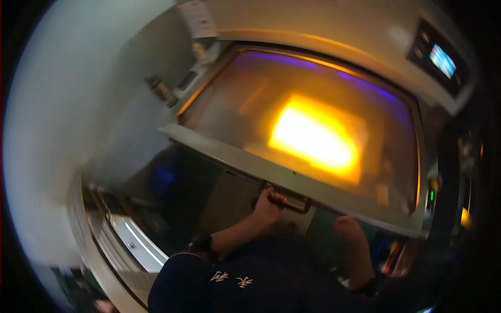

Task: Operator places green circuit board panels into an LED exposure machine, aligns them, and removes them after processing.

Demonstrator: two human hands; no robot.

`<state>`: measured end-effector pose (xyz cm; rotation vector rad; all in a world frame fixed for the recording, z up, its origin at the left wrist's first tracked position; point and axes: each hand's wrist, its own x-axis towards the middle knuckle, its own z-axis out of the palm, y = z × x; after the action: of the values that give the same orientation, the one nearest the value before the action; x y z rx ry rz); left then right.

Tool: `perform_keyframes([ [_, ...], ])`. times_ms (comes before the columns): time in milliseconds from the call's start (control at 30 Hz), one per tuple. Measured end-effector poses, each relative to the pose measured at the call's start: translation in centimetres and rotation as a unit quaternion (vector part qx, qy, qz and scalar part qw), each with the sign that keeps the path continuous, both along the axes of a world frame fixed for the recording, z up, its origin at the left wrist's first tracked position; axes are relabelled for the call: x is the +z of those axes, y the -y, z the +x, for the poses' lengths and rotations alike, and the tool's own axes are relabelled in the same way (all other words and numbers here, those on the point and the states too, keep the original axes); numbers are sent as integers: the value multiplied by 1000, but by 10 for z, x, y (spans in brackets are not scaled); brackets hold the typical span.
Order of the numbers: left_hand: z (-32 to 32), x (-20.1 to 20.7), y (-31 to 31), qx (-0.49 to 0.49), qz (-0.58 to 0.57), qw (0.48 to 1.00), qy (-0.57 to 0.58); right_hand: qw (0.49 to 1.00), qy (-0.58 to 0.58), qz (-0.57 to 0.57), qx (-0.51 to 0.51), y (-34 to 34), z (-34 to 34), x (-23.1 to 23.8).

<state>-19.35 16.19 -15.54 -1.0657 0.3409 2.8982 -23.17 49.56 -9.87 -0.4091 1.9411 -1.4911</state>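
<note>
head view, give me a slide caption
Left hand grips the handle below a window aglow with yellow light, right hand nearby.

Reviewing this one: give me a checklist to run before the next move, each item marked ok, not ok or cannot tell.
1. Left hand gripping the handle: ok.
2. Right hand clear of the frame: cannot tell; it is close to the lower edge.
3. Clear view through the window: not ok, bright glare.
4. Screen lit: ok.
5. Frame fully shut: cannot tell.
</note>
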Motion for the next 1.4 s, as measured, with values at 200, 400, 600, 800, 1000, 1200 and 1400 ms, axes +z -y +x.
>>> perform_keyframes([
  [200, -26, 178, 15, -77, 22, 933, -351, 954, 204, 40, -216, -17, 74, -1],
  [400, -116, 242, 34, -119, -266, 768, -570, 913, -9, 372, -169, 61, 86, -69],
  [600, -197, 258, 75, -159, -348, 594, -708, 805, 100, 350, -468, 151, 120, -37],
  [800, -270, 228, 81, -217, -373, 538, -724, 649, 149, 321, -674, 291, 205, -69],
  [1000, -221, 82, 89, -462, -445, 522, -562, 524, 144, 238, -805, 418, 269, -30],
  [1200, -113, 31, 117, -728, -316, 468, -389, 270, -101, 8, -958, 535, 306, 60],
  [1400, -32, 35, 101, -788, -261, 353, -432, -82, -376, -277, -880, 580, 355, 80],
])
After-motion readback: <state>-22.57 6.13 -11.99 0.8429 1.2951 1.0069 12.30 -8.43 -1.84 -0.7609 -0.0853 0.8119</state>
